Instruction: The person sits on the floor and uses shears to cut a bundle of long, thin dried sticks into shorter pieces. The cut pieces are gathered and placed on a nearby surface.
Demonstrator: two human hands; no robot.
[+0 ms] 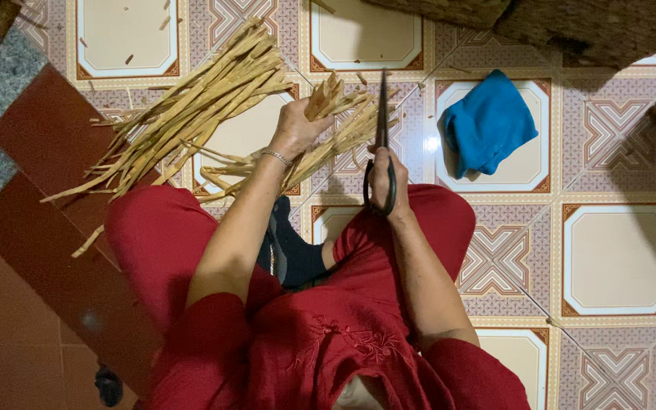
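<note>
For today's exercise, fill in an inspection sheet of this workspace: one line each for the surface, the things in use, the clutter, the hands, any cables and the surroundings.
Surface: patterned tiled floor, cream and brown.
Things in use: bundle of pale dried strips; black-handled scissors, blades pointing away from the person.
Clutter: loose pile of strips on the floor; small offcuts scattered on tiles; blue cloth lying crumpled.
Hands: left hand grips the bundle, bracelet on wrist; right hand holds the scissors by the handles.
Cables: nothing seen.
Surroundings: red-brown step on the left; woven basket at the top edge.
</note>
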